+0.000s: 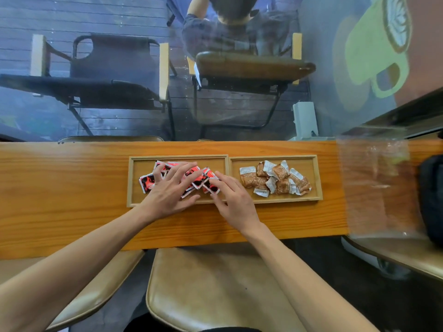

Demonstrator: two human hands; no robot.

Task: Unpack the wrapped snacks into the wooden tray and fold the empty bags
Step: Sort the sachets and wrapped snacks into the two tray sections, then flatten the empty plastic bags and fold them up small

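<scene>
A wooden tray (pixel 229 179) with two compartments lies on the orange wooden table (pixel 72 188). Several red and black wrapped snacks (pixel 200 179) are piled in the left compartment. Several brown and white wrapped snacks (pixel 275 179) fill the right compartment. My left hand (pixel 171 192) lies flat on the red snacks with its fingers spread. My right hand (pixel 233 198) rests at the tray's front edge, its fingertips touching the rightmost red snacks. Neither hand grips anything. A clear plastic bag (pixel 376 188) lies on the table to the right.
A black bag (pixel 432 200) sits at the far right edge. Tan padded seats (pixel 215 291) stand below the table's near edge. Behind the table a glass pane reflects chairs (pixel 107 87) and a person.
</scene>
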